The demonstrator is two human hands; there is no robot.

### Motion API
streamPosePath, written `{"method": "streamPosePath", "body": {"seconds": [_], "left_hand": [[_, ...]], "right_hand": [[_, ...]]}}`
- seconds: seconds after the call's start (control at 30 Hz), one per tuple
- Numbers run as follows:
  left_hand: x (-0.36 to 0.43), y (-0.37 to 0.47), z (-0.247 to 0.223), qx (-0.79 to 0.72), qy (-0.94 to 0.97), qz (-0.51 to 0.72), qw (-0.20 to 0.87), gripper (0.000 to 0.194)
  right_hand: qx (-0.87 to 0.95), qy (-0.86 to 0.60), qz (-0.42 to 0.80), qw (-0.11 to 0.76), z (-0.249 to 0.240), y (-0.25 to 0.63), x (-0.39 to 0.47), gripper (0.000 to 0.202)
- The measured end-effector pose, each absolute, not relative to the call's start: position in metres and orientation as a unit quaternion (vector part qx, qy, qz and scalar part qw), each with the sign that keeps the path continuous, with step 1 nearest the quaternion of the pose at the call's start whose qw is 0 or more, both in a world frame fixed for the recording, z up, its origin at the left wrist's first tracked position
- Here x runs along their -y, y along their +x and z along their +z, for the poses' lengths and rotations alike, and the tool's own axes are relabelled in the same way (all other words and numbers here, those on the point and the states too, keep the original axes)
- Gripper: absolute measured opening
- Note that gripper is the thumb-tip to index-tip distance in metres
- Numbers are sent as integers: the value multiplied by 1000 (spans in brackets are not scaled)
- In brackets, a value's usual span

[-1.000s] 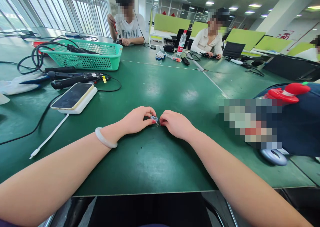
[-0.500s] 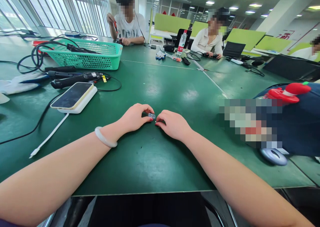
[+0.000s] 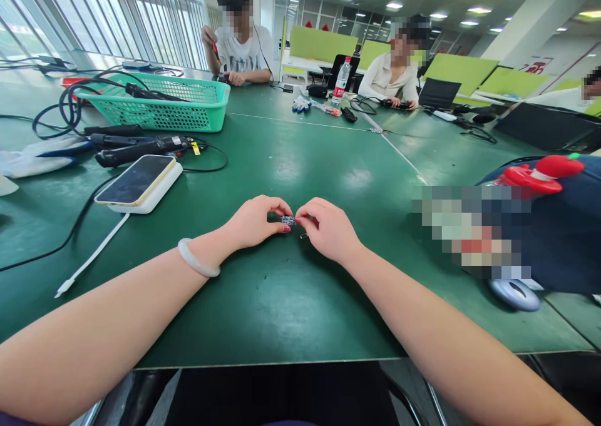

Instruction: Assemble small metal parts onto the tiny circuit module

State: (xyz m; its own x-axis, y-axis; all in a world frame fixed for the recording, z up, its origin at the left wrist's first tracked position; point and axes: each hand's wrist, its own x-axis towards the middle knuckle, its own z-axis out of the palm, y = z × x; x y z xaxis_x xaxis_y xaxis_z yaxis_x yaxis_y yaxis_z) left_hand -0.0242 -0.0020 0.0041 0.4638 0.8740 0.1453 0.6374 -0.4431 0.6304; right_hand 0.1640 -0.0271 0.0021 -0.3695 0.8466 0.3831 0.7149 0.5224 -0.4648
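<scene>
Both my hands meet in the middle of the green table [image 3: 282, 307]. My left hand [image 3: 256, 223], with a pale bangle on its wrist, pinches one end of a small blue circuit board [image 3: 287, 220] between thumb and fingers. My right hand [image 3: 328, 229] grips the other end of the same board. The board is held just above the table surface. A tiny dark piece [image 3: 303, 236] lies on the table just under my right fingers.
A phone on a white charger [image 3: 141, 183] lies to the left, with black tools and cables [image 3: 136, 147] and a teal basket [image 3: 159, 104] behind. A dark blue bag with a red clip [image 3: 539, 226] sits to the right. Two people work at the far side, near a water bottle [image 3: 341, 81].
My hands rose slightly off the table with the small board; my right hand has moved from beside it to gripping its end, leaving the tiny dark piece on the table.
</scene>
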Motion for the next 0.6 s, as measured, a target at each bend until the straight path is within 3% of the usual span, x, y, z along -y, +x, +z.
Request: {"method": "streamPosePath", "body": {"seconds": [0.33, 0.43, 0.6], "left_hand": [[3, -24, 4, -437, 827, 249, 251, 25], [3, -24, 4, -438, 827, 253, 245, 25], [3, -25, 4, -418, 839, 257, 234, 25]], "right_hand": [[783, -491, 178, 339, -1, 160, 25, 9], [741, -515, 253, 349, -5, 160, 22, 6], [673, -515, 395, 355, -9, 160, 18, 18]]}}
